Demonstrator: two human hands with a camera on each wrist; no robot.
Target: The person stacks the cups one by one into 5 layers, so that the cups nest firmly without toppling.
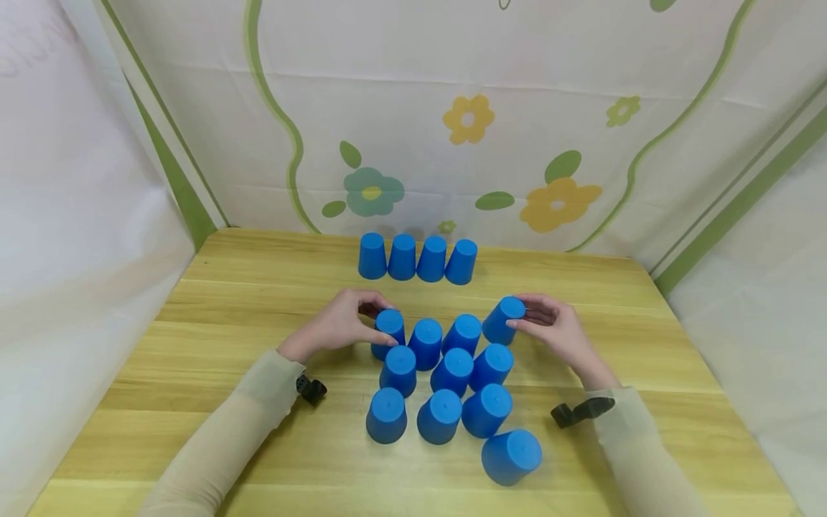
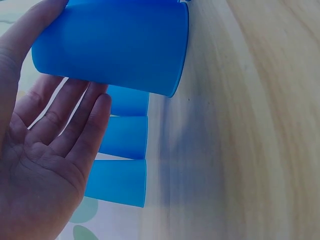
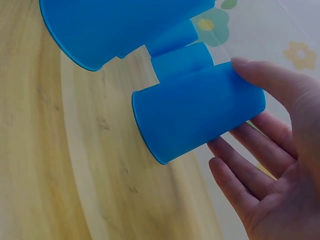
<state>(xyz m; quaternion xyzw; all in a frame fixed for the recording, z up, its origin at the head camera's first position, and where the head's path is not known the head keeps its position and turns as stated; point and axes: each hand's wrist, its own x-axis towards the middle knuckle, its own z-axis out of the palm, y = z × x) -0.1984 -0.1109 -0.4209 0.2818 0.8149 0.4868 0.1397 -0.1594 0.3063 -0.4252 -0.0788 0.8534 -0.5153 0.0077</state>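
Upside-down blue plastic cups cover the middle of the wooden table. At the left end of the second row, my left hand (image 1: 345, 327) holds a blue cup (image 1: 389, 323) between thumb and fingers; the left wrist view shows this cup (image 2: 115, 45) from the side. My right hand (image 1: 558, 334) pinches another blue cup (image 1: 504, 319) at the right end of that row, near its closed top. In the right wrist view that cup (image 3: 195, 112) sits between the thumb and the fingers. Between the two held cups stand a cup (image 1: 425, 345) and another cup (image 1: 462, 334).
Behind, four-in-line cups aside, a back row of several blue cups (image 1: 402, 257) stands near the table's far edge. Toward me are more cups, the nearest one (image 1: 512, 457) at the right. Flower-printed cloth (image 1: 413, 86) hangs behind the wooden table (image 1: 258, 258).
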